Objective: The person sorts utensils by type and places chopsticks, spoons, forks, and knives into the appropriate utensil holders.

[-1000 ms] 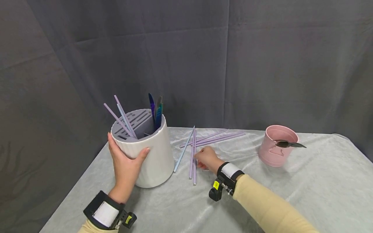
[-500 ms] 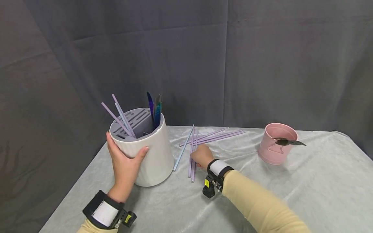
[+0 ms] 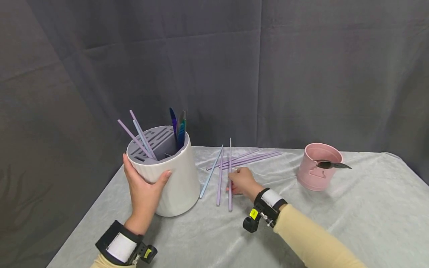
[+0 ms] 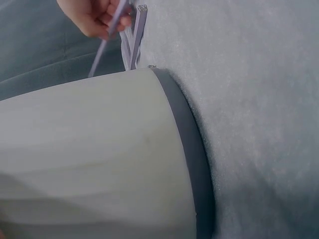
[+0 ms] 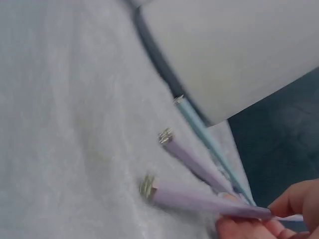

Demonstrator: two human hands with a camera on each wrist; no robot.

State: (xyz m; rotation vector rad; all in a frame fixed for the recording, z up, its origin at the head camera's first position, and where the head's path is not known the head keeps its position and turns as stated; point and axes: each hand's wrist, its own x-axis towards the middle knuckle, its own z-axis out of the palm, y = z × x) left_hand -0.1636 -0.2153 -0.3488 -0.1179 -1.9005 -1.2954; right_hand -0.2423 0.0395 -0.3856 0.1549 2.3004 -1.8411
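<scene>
Currently, lilac stick [image 3: 230,199] pinched near mid-length by right hand [image 3: 244,182]; best tilted clear of second stick [image 3: 219,190] at nine o'clock. White holder [image 3: 179,182], farther toward nine o'clock, gripped by left hand [image 3: 145,197]; pressure best applied evenly. Left hand partly hidden behind holder; lilac stick's near tip blurred in right wrist view; lower ends of standing sticks [image 3: 139,130] unseen.

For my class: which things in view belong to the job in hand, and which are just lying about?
Job, it seems:
lilac stick, pinched by the right hand
white holder, gripped by the left hand
loose sticks on the cloth
stowed sticks and utensils in holder

Lying about, apparently:
pink bucket
dark utensil at its rim
</scene>
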